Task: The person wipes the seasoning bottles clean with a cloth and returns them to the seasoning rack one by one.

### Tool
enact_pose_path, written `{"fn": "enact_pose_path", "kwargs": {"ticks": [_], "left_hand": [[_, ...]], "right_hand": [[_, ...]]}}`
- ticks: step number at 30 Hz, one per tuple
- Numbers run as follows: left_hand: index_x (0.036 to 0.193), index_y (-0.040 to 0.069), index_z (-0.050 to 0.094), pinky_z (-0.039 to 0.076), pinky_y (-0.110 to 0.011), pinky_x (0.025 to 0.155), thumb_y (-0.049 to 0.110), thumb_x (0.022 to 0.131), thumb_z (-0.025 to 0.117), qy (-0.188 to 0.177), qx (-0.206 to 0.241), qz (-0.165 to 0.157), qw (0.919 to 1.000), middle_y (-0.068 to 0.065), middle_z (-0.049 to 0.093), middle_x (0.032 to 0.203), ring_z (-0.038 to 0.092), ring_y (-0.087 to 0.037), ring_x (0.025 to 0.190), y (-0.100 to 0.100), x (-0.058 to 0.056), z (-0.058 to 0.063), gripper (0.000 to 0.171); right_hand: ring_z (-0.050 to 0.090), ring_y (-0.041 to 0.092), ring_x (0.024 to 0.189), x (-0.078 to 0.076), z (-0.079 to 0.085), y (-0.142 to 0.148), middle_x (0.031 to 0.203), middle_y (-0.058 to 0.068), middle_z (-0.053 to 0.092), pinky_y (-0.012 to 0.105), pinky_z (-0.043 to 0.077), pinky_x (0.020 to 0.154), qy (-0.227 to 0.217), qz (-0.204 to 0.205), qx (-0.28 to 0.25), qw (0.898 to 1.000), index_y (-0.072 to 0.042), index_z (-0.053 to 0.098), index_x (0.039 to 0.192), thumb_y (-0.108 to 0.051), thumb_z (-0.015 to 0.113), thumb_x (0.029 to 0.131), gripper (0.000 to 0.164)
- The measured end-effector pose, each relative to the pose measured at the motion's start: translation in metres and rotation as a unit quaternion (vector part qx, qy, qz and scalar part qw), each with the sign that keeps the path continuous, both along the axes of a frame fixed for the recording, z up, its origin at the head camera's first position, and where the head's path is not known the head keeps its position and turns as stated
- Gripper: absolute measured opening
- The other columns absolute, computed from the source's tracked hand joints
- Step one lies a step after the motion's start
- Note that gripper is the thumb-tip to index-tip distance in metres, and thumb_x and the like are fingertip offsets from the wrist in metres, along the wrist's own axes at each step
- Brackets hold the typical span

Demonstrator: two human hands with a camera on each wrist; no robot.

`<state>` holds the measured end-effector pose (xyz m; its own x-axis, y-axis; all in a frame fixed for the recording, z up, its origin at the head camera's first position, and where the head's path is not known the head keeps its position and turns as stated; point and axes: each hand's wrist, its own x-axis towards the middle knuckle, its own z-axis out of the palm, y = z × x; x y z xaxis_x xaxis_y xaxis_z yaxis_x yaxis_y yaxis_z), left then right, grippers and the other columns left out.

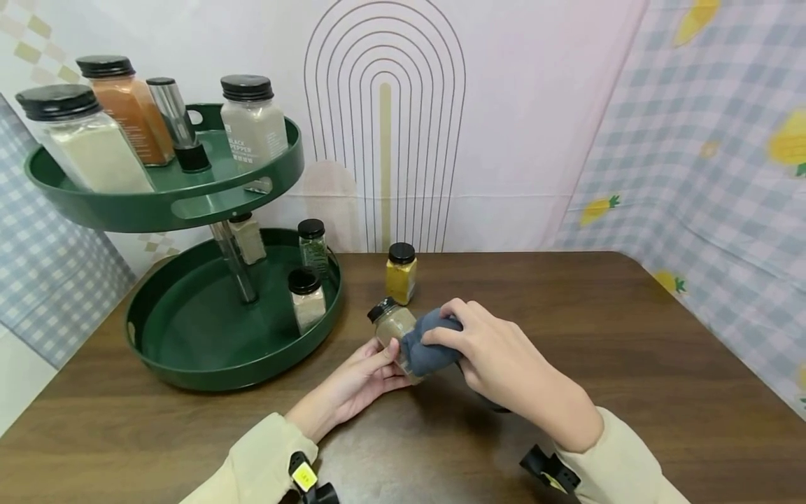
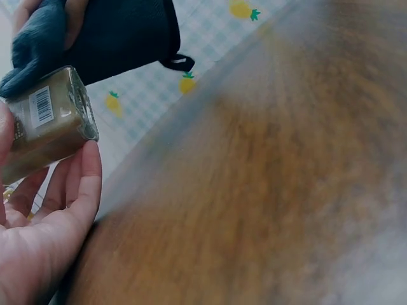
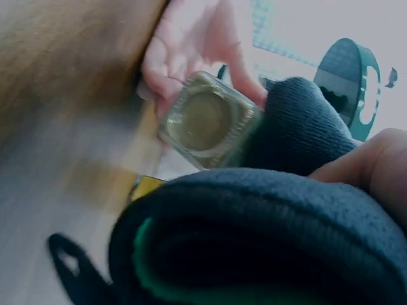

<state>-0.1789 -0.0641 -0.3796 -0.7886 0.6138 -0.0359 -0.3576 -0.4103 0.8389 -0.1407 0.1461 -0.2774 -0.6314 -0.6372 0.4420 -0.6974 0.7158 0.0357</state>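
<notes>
My left hand grips a square glass spice jar with a black lid, tilted above the table. Through the glass shows a beige-brown powder, and a barcode label is on its side in the left wrist view. My right hand holds a folded blue-grey cloth against the jar's side. The cloth has a dark edge and a hanging loop, with green inside its fold in the right wrist view. Just behind stands a small jar of yellow powder, upright with a black lid.
A two-tier green tray stand occupies the left. Its upper tier bears large jars and a metal-and-black cylinder; small jars, including a pale one, stand on the lower tier. Wooden tabletop extends right, toward a checked cloth wall.
</notes>
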Motion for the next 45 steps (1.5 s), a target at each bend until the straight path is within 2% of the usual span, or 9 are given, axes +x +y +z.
{"fn": "enact_pose_path", "kwargs": {"ticks": [7,15,19,21,24,27,32,38,45], "left_hand": [[0.141,0.0,0.017,0.044,-0.037,0.096,0.037,0.092,0.052,-0.008,-0.003,0.011,0.9999,-0.003,0.057,0.114,0.058,-0.016,0.106,0.002,-0.002,0.001,0.071],[0.145,0.0,0.014,0.044,-0.035,0.096,0.043,0.093,0.045,-0.014,-0.02,-0.006,0.9997,-0.009,0.052,0.124,0.053,-0.018,0.113,0.0,-0.002,0.001,0.074],[0.143,-0.006,0.019,0.045,-0.032,0.093,0.045,0.093,0.044,-0.009,-0.02,-0.022,0.9995,-0.007,0.056,0.12,0.054,-0.017,0.112,-0.002,-0.002,0.0,0.075],[0.139,-0.008,0.026,0.046,-0.03,0.092,0.043,0.093,0.046,0.012,-0.02,-0.038,0.999,-0.003,0.06,0.116,0.056,-0.015,0.109,-0.002,-0.002,-0.002,0.071],[0.129,-0.003,0.043,0.047,-0.029,0.09,0.039,0.094,0.048,0.046,-0.014,-0.06,0.997,0.0,0.064,0.111,0.059,-0.013,0.105,-0.002,-0.001,-0.005,0.055],[0.117,0.007,0.055,0.047,-0.029,0.09,0.034,0.095,0.049,0.074,-0.011,-0.077,0.9942,0.002,0.065,0.11,0.059,-0.012,0.105,-0.002,-0.001,-0.006,0.035],[0.109,0.012,0.06,0.046,-0.028,0.09,0.033,0.094,0.05,0.088,-0.02,-0.09,0.9919,0.002,0.064,0.111,0.058,-0.011,0.105,-0.003,-0.001,-0.006,0.028],[0.115,0.007,0.057,0.046,-0.028,0.09,0.036,0.095,0.047,0.088,-0.021,-0.088,0.9921,0.001,0.064,0.11,0.059,-0.012,0.104,-0.001,-0.001,-0.005,0.038],[0.138,-0.013,0.029,0.045,-0.03,0.095,0.047,0.092,0.044,0.035,-0.041,-0.048,0.9974,-0.005,0.06,0.116,0.057,-0.015,0.108,-0.002,-0.001,-0.002,0.077]], "right_hand": [[0.053,0.013,0.086,0.007,0.01,0.008,0.101,-0.001,0.054,0.025,0.044,0.052,-0.028,-0.009,0.045,0.999,-0.028,0.068,0.097,0.008,0.06,0.071,0.045],[0.054,0.015,0.09,0.013,0.025,0.022,0.101,-0.004,0.059,0.029,0.048,0.062,-0.075,-0.019,0.085,0.993,-0.03,0.07,0.092,0.011,0.058,0.071,0.048],[0.054,0.016,0.094,0.011,0.031,0.027,0.105,-0.003,0.059,0.032,0.048,0.06,-0.047,-0.051,0.043,0.997,-0.03,0.069,0.1,0.008,0.061,0.071,0.049],[0.054,0.018,0.097,0.009,0.031,0.026,0.109,-0.001,0.058,0.034,0.049,0.06,-0.024,-0.062,0.008,0.998,-0.03,0.068,0.105,0.006,0.064,0.072,0.049],[0.055,0.023,0.103,0.005,0.026,0.021,0.114,0.004,0.058,0.038,0.052,0.064,0.012,-0.054,-0.049,0.997,-0.027,0.067,0.11,0.005,0.066,0.074,0.048],[0.055,0.025,0.105,0.001,0.017,0.012,0.115,0.006,0.058,0.039,0.052,0.066,0.032,-0.048,-0.085,0.995,-0.025,0.066,0.112,0.004,0.067,0.073,0.049],[0.055,0.025,0.104,-0.003,0.007,0.004,0.114,0.006,0.058,0.038,0.052,0.062,0.031,-0.05,-0.083,0.995,-0.025,0.066,0.112,0.003,0.068,0.073,0.048],[0.054,0.024,0.101,-0.002,0.005,0.005,0.11,0.006,0.057,0.037,0.053,0.062,0.007,-0.055,-0.052,0.997,-0.026,0.068,0.107,0.004,0.066,0.074,0.045],[0.055,0.02,0.098,0.002,0.006,0.006,0.105,0.002,0.056,0.034,0.051,0.061,-0.033,-0.038,-0.007,0.999,-0.026,0.069,0.103,0.006,0.061,0.073,0.044]]}}
